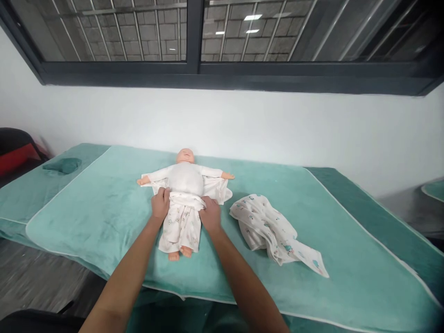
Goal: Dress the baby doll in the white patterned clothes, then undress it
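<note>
With my left hand (160, 203) and my right hand (210, 213) I grip the waist of the patterned trousers (181, 226), one hand at each side. The baby doll (185, 179) wears them, lying on its back on the green bed (104, 208), its head near the far edge, its feet toward the near edge. A crumpled printed cloth (268, 226) lies between doll and right edge.
</note>
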### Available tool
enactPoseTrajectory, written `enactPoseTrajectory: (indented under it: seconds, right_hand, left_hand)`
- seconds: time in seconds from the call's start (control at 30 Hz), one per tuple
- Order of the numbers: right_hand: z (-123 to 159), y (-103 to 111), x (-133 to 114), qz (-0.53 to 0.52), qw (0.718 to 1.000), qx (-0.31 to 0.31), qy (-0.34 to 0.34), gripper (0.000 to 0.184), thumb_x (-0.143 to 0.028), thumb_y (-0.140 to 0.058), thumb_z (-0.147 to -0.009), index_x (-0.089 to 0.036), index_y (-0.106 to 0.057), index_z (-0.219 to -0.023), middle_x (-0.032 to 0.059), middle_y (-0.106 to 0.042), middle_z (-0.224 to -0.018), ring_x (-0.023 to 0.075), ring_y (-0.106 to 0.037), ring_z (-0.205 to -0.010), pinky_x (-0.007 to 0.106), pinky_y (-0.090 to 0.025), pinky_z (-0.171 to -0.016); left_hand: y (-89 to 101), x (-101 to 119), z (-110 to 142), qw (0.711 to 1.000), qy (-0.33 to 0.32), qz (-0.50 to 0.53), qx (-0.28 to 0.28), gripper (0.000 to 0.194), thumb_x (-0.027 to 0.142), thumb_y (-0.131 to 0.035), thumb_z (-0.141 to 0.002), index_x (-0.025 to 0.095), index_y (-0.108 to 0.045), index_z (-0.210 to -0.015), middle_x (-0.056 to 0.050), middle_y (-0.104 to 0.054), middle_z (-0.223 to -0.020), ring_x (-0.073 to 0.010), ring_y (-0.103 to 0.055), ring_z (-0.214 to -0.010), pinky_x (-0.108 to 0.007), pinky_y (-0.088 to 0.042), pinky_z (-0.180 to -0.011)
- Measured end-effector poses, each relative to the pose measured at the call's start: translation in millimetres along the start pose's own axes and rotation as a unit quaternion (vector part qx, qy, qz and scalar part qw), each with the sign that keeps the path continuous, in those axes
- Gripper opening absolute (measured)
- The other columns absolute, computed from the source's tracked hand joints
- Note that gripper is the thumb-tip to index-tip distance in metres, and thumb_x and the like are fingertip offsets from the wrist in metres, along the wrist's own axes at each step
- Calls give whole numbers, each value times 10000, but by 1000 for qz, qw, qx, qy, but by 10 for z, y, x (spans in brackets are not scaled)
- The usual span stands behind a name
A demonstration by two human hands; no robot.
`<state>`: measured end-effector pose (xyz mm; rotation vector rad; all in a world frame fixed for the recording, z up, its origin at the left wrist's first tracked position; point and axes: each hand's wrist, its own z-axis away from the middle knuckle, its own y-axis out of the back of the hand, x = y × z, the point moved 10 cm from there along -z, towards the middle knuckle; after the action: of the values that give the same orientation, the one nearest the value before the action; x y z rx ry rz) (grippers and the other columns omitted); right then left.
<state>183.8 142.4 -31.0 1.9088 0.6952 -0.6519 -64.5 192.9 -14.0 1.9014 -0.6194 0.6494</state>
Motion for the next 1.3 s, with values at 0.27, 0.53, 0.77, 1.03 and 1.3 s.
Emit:
enactPoseTrajectory:
  seconds: [0.27, 0.53, 0.77, 1.03, 1.3]
  right_hand:
    - [-139, -108, 125, -152, 982, -99, -50, 256, -306, -559, -793, -224, -599, -1033, 20, -687, -965, 239, -625, -920, 346, -490, -830]
    - [34, -16, 12, -126, 969, -213, 15, 616, -434, -833, -676, -213, -568, -1186, 59, -662, -1164, 258, -602, -1083, 381, -470, -947]
    - [163, -32, -102, 58, 986, -142, 68, 20, -198, -580, -846, -199, -598, -835, 49, -682, -833, 231, -614, -875, 338, -421, -873]
    - [181, 32, -76, 90, 990, -103, 43, 145, -177, -525, -832, -188, -598, -957, 79, -702, -910, 250, -626, -887, 325, -417, -812]
    - [355, 58, -275, -70, 957, -264, 99, 567, -463, -761, -735, -200, -566, -1197, 85, -637, -1216, 274, -563, -1147, 375, -408, -993]
  left_hand:
    - [-20, 35, -12, 996, -14, 73, -56, 416, 490, -374, -989, 210, -450, -690, 22, -485, -628, -145, -447, -645, -265, -325, -641]
    - [11, 31, 250, 941, -74, 163, -288, 635, 465, -792, -724, 193, -542, -1239, -70, -628, -1183, -220, -588, -1024, -307, -482, -853]
    - [17, 101, 480, 960, -215, -54, -169, 124, 283, -533, -903, 204, -569, -815, -78, -644, -915, -239, -602, -919, -361, -465, -847]
    - [90, 47, 550, 973, -187, -70, -119, 294, 206, -506, -903, 209, -603, -1180, -111, -668, -1124, -275, -624, -1071, -393, -485, -914]
    - [107, 122, 582, 937, -201, 120, -259, 590, 437, -804, -732, 196, -551, -1208, -121, -528, -1322, -269, -533, -1244, -397, -453, -1057]
